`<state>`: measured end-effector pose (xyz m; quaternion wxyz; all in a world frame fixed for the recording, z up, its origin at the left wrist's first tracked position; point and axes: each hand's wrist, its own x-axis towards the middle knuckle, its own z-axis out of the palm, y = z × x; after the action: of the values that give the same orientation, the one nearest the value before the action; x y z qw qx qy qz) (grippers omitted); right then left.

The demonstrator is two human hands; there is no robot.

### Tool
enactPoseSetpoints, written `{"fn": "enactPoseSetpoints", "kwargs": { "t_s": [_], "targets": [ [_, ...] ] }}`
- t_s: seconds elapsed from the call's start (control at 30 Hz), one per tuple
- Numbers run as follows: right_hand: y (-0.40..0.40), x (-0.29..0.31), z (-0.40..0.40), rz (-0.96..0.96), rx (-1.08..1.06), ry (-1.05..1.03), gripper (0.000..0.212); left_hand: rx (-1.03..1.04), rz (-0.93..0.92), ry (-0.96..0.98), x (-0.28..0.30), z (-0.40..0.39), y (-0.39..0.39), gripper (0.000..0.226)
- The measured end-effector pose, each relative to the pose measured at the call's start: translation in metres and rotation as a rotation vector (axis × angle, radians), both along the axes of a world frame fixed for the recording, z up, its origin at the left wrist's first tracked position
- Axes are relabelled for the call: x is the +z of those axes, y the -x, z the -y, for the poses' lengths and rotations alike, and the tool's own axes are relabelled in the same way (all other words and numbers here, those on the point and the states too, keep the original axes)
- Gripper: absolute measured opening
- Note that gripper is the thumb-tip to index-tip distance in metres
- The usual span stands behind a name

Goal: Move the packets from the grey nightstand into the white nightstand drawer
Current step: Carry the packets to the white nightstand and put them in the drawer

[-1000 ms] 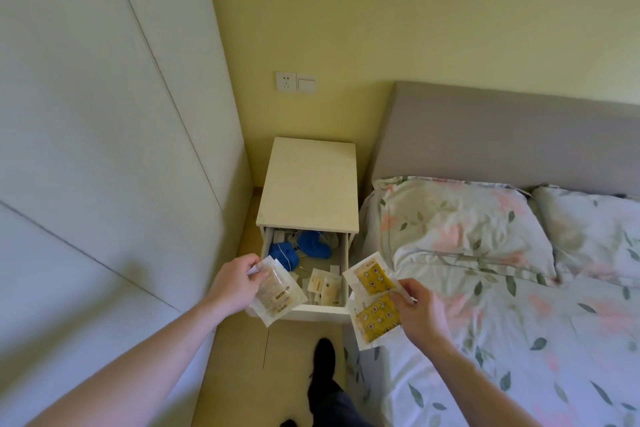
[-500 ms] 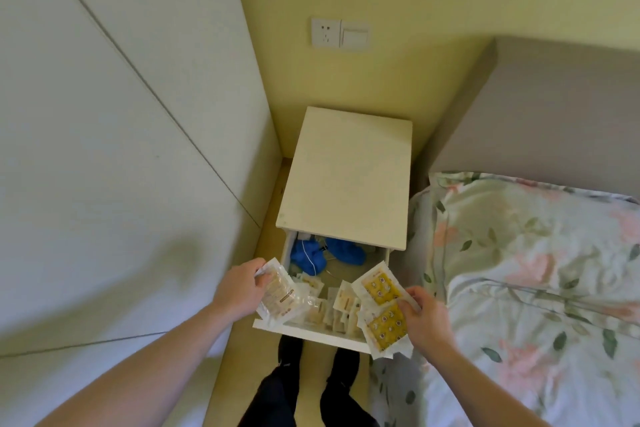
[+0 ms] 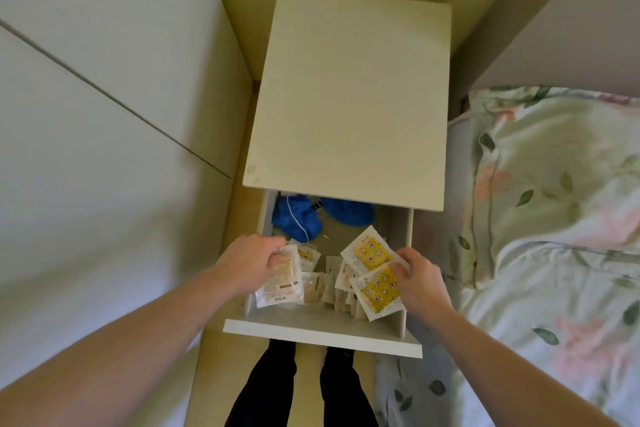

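Gripping packets in both hands: left hand (image 3: 247,262) on white packets (image 3: 281,279), right hand (image 3: 420,279) on yellow packets (image 3: 375,269). Hovering above the open drawer (image 3: 322,334), near its front corners, directly over loose packets (image 3: 332,288) inside. Only straight down left to go.

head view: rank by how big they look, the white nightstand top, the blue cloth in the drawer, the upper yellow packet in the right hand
1. White nightstand top, by far the largest.
2. Blue cloth, partly hidden under the top.
3. Upper yellow packet, close to the cloth's visible size, so this order is unsure.
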<state>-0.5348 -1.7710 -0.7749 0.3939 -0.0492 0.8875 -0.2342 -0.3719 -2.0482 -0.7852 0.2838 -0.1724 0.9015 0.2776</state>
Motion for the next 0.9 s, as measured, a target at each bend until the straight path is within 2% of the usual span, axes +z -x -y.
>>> {"fn": "enactPoseSetpoints", "kwargs": {
  "t_s": [0.1, 0.2, 0.4, 0.9],
  "targets": [
    [-0.006, -0.031, 0.002, 0.028, 0.077, -0.069, 0.013, -0.047, -0.005, 0.006, -0.016, 0.003, -0.002, 0.022],
    [-0.014, -0.048, 0.002, 0.025, 0.132, -0.15, 0.019, -0.11, -0.012, 0.018, -0.024, 0.005, -0.004, 0.013],
    [-0.035, -0.044, -0.006, -0.029, 0.28, -0.225, 0.023, -0.198, -0.058, 0.076, -0.037, 0.001, -0.005, 0.01],
    [-0.016, -0.005, -0.021, -0.087, 0.116, -0.052, 0.012, -0.41, 0.067, 0.349, -0.06, -0.028, -0.017, 0.023]
  ]
}}
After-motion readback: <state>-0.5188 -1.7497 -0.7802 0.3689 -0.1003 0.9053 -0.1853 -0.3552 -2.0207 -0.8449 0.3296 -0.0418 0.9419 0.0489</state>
